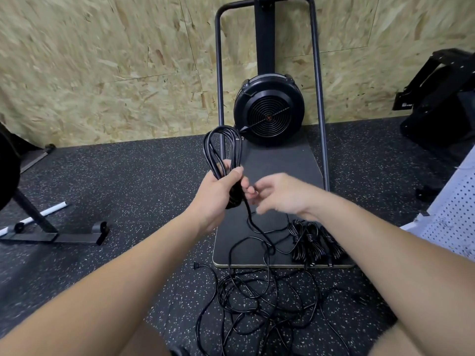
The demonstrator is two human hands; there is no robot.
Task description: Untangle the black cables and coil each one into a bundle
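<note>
While the loops of the half-coiled cable (223,152) are standing up out of the left hand (218,191), its fingers are curling round the gathered middle, seemingly to keep the turns from springing apart. Its loose tail is trailing down to the tangled cables (259,301) on the speckled floor (123,181). Just beside it, the right hand (280,194) is hovering with relaxed, slightly bent fingers, holding nothing, probably ready to feed slack. Three finished bundles (314,242) are lying together on the black platform (280,160), apart from the mess.
</note>
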